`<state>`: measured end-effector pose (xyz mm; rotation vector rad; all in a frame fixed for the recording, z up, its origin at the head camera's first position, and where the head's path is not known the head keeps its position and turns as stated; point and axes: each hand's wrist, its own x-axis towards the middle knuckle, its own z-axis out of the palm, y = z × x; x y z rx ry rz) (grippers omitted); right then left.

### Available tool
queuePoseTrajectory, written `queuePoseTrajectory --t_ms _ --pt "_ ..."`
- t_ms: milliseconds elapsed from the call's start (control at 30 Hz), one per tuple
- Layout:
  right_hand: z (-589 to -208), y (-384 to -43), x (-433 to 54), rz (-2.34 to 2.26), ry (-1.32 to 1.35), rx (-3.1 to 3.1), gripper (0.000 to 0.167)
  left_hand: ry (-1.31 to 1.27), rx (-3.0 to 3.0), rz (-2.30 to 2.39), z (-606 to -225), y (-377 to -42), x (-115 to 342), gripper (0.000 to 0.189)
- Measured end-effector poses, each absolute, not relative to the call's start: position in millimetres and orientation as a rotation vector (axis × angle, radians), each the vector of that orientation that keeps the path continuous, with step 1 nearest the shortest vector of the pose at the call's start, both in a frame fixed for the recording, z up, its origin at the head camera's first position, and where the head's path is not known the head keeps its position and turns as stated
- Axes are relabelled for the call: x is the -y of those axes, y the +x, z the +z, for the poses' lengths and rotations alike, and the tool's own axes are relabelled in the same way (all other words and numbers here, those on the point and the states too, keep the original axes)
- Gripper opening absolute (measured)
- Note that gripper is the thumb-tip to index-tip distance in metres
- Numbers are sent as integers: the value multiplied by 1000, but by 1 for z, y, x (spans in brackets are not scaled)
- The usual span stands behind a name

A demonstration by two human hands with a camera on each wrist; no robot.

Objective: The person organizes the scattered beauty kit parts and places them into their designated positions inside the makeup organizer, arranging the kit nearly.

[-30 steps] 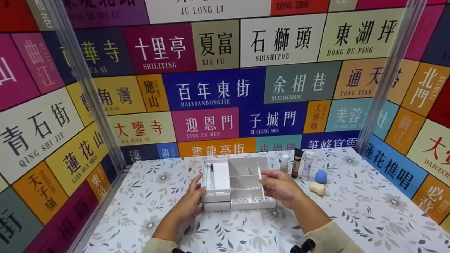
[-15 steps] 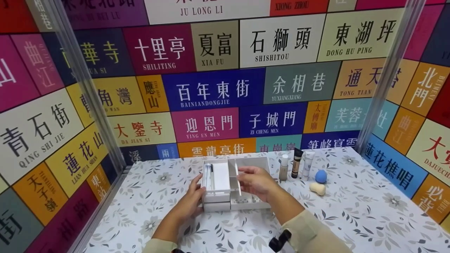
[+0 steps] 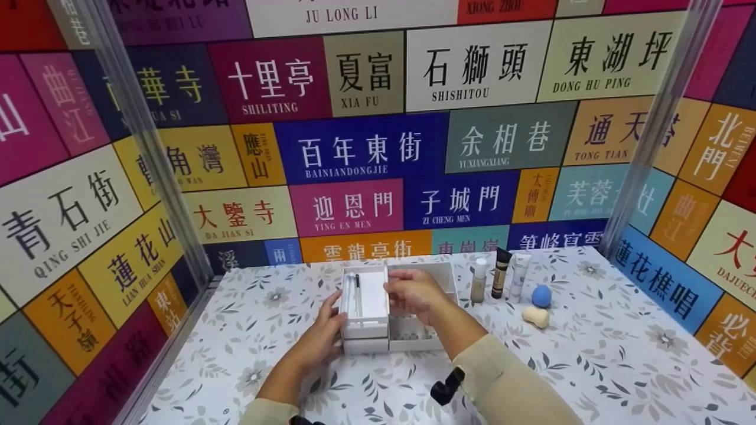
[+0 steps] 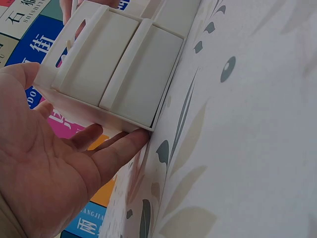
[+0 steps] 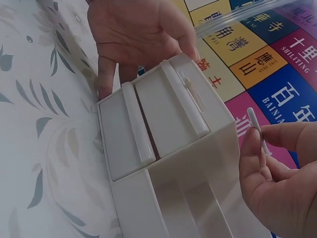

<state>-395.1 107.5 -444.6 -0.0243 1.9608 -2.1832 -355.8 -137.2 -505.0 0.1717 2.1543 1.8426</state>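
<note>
A white desktop organizer stands on the table, with two stacked drawers at its left and divided compartments at its right. Two slim, brush-like sticks lie in the tray above the drawers. My left hand rests against the organizer's left side, thumb near the top corner and fingertips by the bottom edge. Between thumb and fingers, my right hand pinches a thin white panel, seen nearly edge-on. It is held upright over the organizer, beside the tray's right wall.
Right of the organizer stand a small bottle, a black-and-tan tube and a white tube. A blue makeup sponge and a cream sponge lie near them. A floral cloth covers the table; sign-printed panels rise behind.
My right hand has carried the thin panel leftward, from the organizer's right side to beside the brush tray. The left hand has stayed against the organizer.
</note>
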Motion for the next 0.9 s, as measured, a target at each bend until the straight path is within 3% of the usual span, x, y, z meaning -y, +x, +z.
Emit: queuePoseTrajectory --t_ms 900 --pt "-450 -404 -103 -2144 -31 -2106 46 239 -2154 1840 -505 -356 138 66"
